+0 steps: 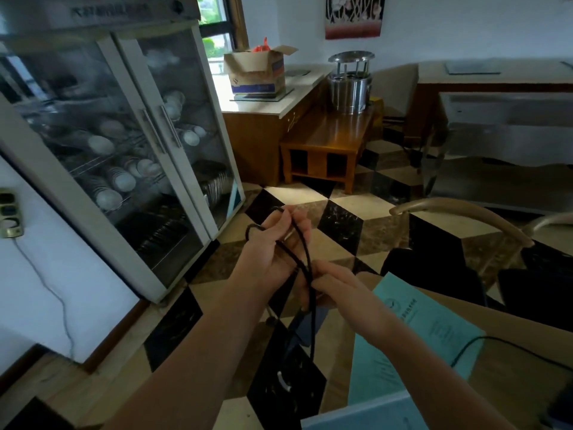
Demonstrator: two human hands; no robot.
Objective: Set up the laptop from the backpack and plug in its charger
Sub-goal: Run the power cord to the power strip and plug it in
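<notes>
Both hands are closed on the black charger cable (305, 262): loops are held in the left hand (276, 243), and below them the strands, running downward, are pinched by the right hand (331, 287).

You are standing in what looks like a restaurant or canteen dining room: a glass-door cabinet (124, 150) stacked with bowls and plates, a steel pot (350, 85) on a low wooden bench (328, 141), a cardboard box (257, 72) on a counter (279, 103), checkered marble floor (341, 218), and chairs (459, 218) around.
</notes>
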